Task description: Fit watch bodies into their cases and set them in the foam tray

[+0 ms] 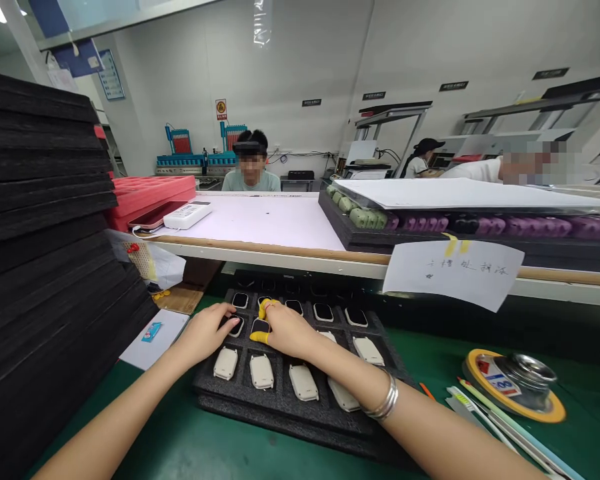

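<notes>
A black foam tray [240,403] with square pockets holds rows of pale watch cases. In the back rows, dark screens face up; a front-row watch case [261,371] lies with its pale back up. My right hand [293,330], wearing yellow finger cots on thumb and forefinger, grips a screen-up watch case [261,326] by its edges in the second row. To its left, my left hand [207,333] has thumb and fingertips closed about the neighbouring watch case [237,327]. My right forearm, with silver bangles [387,400], partly hides the cases beneath it.
Stacked black foam sheets [35,267] rise on the left. A shelf edge [280,259] crosses behind the tray, bearing a white power bank [187,215] and a foam tray of coloured cases [360,217]. A tape roll [515,383] and a toothbrush [463,400] lie right. A person [253,177] sits opposite.
</notes>
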Demonstrator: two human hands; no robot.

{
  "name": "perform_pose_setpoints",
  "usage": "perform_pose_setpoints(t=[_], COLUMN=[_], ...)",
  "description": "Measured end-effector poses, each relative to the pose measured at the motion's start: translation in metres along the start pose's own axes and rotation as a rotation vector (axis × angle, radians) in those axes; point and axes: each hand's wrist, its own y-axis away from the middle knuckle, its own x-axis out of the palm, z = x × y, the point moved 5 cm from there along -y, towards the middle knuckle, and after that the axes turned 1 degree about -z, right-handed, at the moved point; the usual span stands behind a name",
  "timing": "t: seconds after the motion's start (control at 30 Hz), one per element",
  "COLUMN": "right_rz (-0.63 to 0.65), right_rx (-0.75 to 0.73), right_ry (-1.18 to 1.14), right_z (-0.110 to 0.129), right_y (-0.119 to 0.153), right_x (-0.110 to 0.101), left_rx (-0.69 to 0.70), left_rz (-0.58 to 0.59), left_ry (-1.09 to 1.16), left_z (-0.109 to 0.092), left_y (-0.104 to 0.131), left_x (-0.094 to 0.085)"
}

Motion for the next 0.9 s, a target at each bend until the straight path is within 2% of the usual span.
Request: perform_pose_setpoints(t=[0.13, 0.27, 0.4, 0.5, 0.6, 0.67, 0.77, 0.9], right_rz=[0.078, 0.076, 0.173, 0.204, 0.169, 0.129, 0.047, -0.088], right_rx=[-0.007, 0.008, 0.019, 0.023, 0.030, 0.034, 0.060, 0.100], right_ry=[-0.111, -0.151, -0.155, -0.174, -0.217, -0.268, -0.380, -0.604], right_z=[-0.012, -0.031, -0.042, -0.044, -0.045, -0.048, -0.053, -0.053], right_y=[-0.017, -0.042, -0.061, -0.065, -0.063, -0.060, -0.051, -0.025], right_x=[-0.007, -0.024, -0.023, -0.017, -0.017, -0.018, -0.020, -0.021], left_rx=[0.033, 0.011, -0.025, -0.056, -0.103, -0.134, -0.172, -0.218], left_rz=[0.131, 0.262, 0.364, 0.304, 0.181, 0.141, 0.150, 0.231], left_ry=[-0.044, -0.055, -0.069, -0.074, -0.103, -0.144, -0.188, -0.139], left_z=[0.004, 0.005, 0.004, 0.004, 0.006, 0.005, 0.002, -0.001], left_y=[-0.021, -0.026, -0.032, -0.046, -0.065, -0.076, -0.086, -0.096], left_x=[0.006, 0.004, 0.005, 0.003, 0.001, 0.002, 0.007, 0.007])
